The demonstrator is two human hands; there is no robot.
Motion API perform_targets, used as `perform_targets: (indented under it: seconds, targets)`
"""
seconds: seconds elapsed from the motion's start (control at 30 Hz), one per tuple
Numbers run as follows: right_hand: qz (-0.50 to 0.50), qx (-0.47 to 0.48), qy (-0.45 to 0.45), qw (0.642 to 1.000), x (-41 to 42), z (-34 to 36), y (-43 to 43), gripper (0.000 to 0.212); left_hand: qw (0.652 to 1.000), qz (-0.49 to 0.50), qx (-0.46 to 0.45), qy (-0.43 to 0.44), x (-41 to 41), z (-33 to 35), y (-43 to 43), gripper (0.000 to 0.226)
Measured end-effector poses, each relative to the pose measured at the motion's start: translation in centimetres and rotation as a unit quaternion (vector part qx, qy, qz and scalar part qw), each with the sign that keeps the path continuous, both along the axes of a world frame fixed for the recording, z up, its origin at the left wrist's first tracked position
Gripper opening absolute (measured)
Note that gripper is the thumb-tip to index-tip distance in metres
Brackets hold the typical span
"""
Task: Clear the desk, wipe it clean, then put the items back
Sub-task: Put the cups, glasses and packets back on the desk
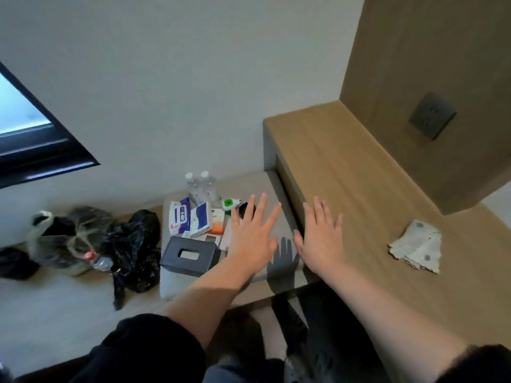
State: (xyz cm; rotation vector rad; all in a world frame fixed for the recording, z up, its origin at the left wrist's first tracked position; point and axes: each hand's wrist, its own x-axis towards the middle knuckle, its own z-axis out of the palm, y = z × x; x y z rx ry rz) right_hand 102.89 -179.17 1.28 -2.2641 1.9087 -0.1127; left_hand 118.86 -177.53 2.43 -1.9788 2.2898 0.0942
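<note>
Clearing seemingly done, leaving only cloth [416, 246] on table [345, 172] and items [190, 217] sitting on bench [172, 283]; holding left hand [253, 239], right hand [320, 239] spread, empty; wiping, putting back remaining.

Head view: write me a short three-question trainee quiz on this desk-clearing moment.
1. True or false: the left hand and the right hand are both open, holding nothing.
2. What lies on the wooden desk? A a green plug; B a folded cloth; C a tissue box.
3. How many clear bottles stand on the grey bench?
Key: 1 true; 2 B; 3 two.
</note>
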Motion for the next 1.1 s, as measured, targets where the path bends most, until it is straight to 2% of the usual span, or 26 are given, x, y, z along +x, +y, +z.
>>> perform_targets:
  seconds: [0.23,0.33,0.43,0.53,0.67,0.77,0.87,1.0,1.1]
  targets:
    - [0.008,0.020,0.016,1.000,7.9,-3.2,-5.0,0.067,0.999,0.040,0.033,0.018,9.8,-3.3,-4.8,0.069]
    - [0.000,0.064,0.040,0.997,12.6,-5.4,-6.6,0.067,0.998,0.040,0.042,0.022,15.3,-5.6,-6.2,0.069]
    - [-0.027,0.105,0.030,0.994,17.8,-7.7,-7.6,0.069,0.993,0.065,0.068,0.074,21.3,-8.2,-7.5,0.070]
    - [-0.051,0.153,0.008,0.987,22.4,-10.4,-8.1,0.070,0.990,0.073,0.107,0.057,26.7,-10.9,-8.7,0.073]
    - [-0.146,0.236,-0.030,0.960,27.5,-15.3,-8.1,0.068,0.969,0.139,0.168,0.118,33.1,-15.8,-9.7,0.073]
    - [-0.211,0.291,-0.085,0.929,29.7,-19.8,-7.8,0.063,0.936,0.204,0.223,0.183,36.7,-20.7,-9.7,0.076]
    - [-0.275,0.338,-0.163,0.885,30.9,-23.7,-7.5,0.058,0.886,0.291,0.247,0.263,39.1,-26.2,-9.3,0.079]
    - [-0.319,0.400,-0.208,0.833,31.8,-27.6,-7.1,0.055,0.773,0.403,0.333,0.358,39.5,-30.9,-8.8,0.069]
    - [-0.346,0.406,-0.238,0.812,32.3,-29.9,-6.7,0.052,0.718,0.431,0.355,0.416,39.3,-33.2,-8.6,0.050]
